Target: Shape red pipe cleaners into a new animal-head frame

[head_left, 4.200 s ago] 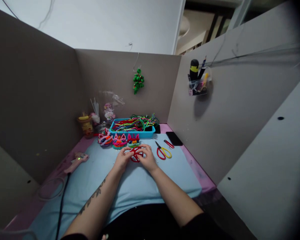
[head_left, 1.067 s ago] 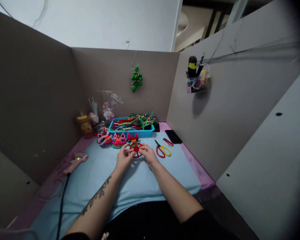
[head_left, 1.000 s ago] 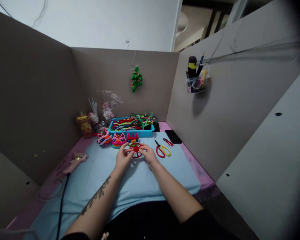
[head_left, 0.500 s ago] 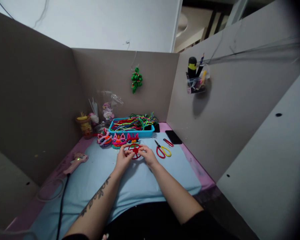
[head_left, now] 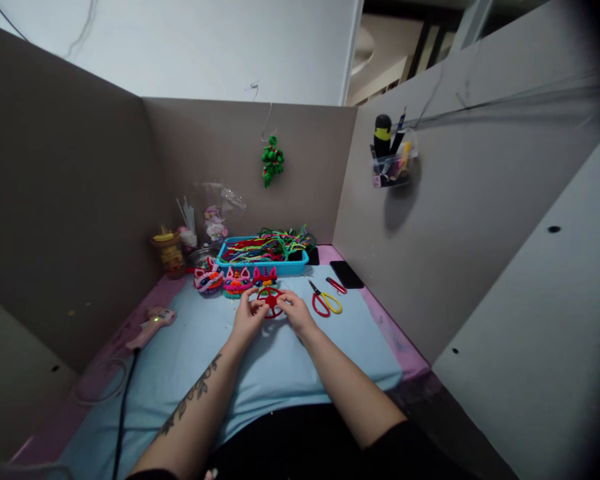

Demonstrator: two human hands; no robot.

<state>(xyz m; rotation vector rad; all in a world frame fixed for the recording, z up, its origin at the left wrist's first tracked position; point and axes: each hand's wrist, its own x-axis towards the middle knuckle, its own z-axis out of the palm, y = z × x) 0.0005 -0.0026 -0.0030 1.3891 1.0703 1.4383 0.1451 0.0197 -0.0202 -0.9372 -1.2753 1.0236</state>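
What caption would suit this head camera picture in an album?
Both hands, left hand and right hand, hold a red pipe-cleaner wheel over a blue mat.

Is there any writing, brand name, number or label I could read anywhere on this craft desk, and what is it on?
No readable text anywhere in the head view.
Yellow-lidded jar: any label too small and blurred to read.
Clear wall-mounted pen holder: nothing legible on its contents.
Pink glue gun: a green light shows, no legible marking.
Black phone: screen dark.
Red pipe-cleaner wheel, held between left hand and right hand: no writing.
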